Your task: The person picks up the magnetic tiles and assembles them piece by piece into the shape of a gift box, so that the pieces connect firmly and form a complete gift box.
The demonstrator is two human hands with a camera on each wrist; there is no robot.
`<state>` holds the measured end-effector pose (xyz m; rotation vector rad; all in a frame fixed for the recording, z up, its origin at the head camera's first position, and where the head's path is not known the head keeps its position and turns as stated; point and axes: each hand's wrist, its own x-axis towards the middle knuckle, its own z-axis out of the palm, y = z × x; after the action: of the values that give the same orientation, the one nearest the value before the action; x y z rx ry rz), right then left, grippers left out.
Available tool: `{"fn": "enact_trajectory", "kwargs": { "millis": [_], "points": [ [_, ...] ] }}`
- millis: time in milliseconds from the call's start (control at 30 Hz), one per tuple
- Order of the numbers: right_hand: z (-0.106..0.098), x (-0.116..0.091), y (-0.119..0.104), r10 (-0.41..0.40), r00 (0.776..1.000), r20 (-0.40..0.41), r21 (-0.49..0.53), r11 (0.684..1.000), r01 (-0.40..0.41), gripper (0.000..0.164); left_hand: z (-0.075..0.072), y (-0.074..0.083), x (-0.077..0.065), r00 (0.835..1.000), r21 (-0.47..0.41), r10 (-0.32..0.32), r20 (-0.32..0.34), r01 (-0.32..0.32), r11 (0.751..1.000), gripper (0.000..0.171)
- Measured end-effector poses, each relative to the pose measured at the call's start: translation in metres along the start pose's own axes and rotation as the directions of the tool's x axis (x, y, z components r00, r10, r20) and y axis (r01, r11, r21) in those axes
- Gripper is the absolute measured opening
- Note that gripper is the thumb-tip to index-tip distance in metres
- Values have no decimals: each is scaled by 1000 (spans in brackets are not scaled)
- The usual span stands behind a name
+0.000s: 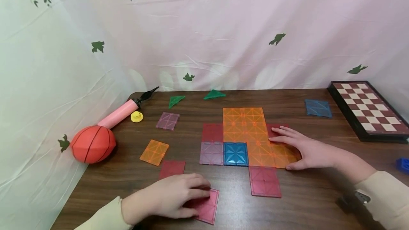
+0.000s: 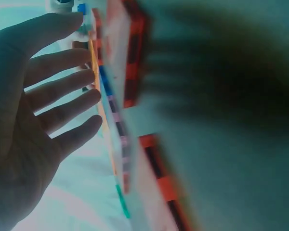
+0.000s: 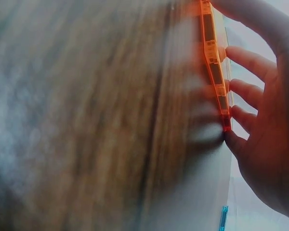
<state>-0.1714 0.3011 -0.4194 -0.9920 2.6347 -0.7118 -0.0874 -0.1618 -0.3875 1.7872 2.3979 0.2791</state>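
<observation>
Flat translucent magnetic tiles lie joined on the brown table: orange tiles, a blue tile, a purple tile, a red tile and a pink tile at the front. My right hand rests its spread fingers on the right end of this group, over an orange tile and a partly covered red tile. Over a separate pink tile near the front is my left hand, fingers extended and apart in the left wrist view. Another red tile lies just beyond it.
Loose on the left are an orange tile, a purple tile, a yellow duck, a red ball and a pink pump. Green triangles lie at the back; a blue tile and chessboard at right.
</observation>
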Motion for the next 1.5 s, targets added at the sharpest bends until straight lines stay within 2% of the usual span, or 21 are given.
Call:
{"fn": "enact_trajectory", "kwargs": {
  "millis": [133, 267, 467, 667, 833, 1167, 1367, 1500],
  "points": [
    [0, 0, -2, -3, 1000, -4, 1, 1000, 3, 88, 8, 5, -7, 999, -5, -18, 28, 18, 1000, 48],
    [-2, 1, -3, -5, 1000, -9, 8, 1000, 5, 87, 13, 8, -3, 999, 36, -37, -3, 37, 999, 49],
    [-2, 3, -2, 13, 1000, 1, 26, 1000, -13, 88, 17, 9, 19, 996, 136, -34, -79, 44, 990, 42],
    [0, 3, 2, 16, 1000, 6, 26, 1000, -16, 89, 18, 3, 47, 997, 194, -19, -75, 33, 980, 40],
    [2, 4, 3, 16, 1000, 7, 23, 1000, -16, 89, 19, -1, 65, 997, 218, -1, -81, 19, 976, 40],
    [1, 2, 1, 25, 1000, 5, 41, 999, -25, 88, 21, -1, 88, 996, 282, 32, -87, -6, 959, 39],
    [1, 1, 0, 20, 1000, 3, 43, 999, -20, 88, 21, 3, 95, 996, 319, 16, -93, 14, 948, 38],
    [0, 1, -1, 13, 1000, 0, 45, 999, -13, 86, 18, 4, 99, 997, 314, -9, -78, 33, 949, 36]
  ]
}}
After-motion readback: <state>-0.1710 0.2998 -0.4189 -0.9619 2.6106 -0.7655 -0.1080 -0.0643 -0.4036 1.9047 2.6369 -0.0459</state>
